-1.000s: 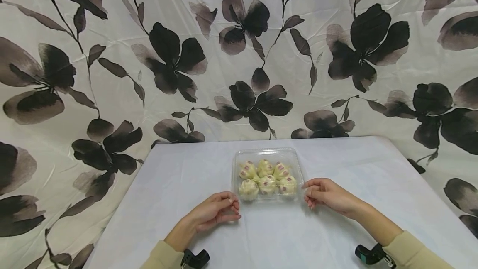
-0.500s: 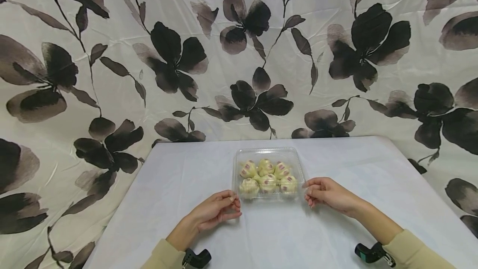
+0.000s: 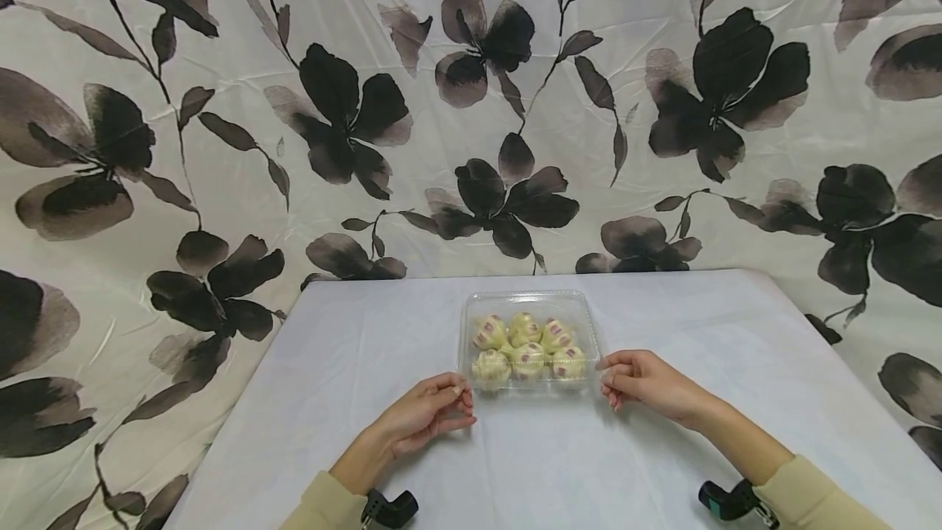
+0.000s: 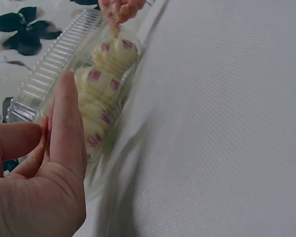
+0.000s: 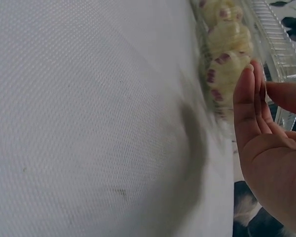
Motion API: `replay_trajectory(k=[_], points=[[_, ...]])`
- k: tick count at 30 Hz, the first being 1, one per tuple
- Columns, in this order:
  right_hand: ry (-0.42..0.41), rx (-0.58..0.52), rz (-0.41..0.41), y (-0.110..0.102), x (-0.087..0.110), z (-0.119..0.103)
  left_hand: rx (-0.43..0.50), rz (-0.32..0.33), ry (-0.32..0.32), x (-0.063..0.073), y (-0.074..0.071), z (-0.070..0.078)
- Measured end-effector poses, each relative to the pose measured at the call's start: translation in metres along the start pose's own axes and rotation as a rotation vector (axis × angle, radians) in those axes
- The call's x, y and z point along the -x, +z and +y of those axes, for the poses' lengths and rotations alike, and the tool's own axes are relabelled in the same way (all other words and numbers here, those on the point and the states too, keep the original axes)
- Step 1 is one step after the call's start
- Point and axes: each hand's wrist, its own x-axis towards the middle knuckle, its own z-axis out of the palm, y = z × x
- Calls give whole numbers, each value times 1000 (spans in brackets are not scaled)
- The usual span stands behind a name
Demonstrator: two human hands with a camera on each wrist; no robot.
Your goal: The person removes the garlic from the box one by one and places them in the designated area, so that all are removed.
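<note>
A clear plastic clamshell box (image 3: 530, 299) sits on the white-covered table in the head view. Inside it lie several pale yellow, rounded, ridged pieces (image 3: 528, 360) with purple patches; their exact kind is hard to tell. My left hand (image 3: 430, 415) is by the box's front left corner, fingers relaxed and thumb near the fingertips. At the right side of the box, my right hand (image 3: 643, 384) has loosely bent fingers beside the wall. Both wrist views show the fingers next to the box; whether they touch it, I cannot tell.
The white-covered table (image 3: 537, 473) reaches back to a hanging cloth (image 3: 412, 145) printed with dark flowers. A black device is worn at the left wrist (image 3: 390, 508) and another black device (image 3: 732, 501) at the right.
</note>
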Motion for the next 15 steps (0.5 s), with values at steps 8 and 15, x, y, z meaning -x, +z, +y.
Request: replay_trajectory(k=[8, 15], points=[[0, 5, -23, -3, -2, -3, -7, 60, 18, -4, 1, -1], [-7, -7, -49, -3, -2, -4, -11, 140, 39, -5, 5, 1]])
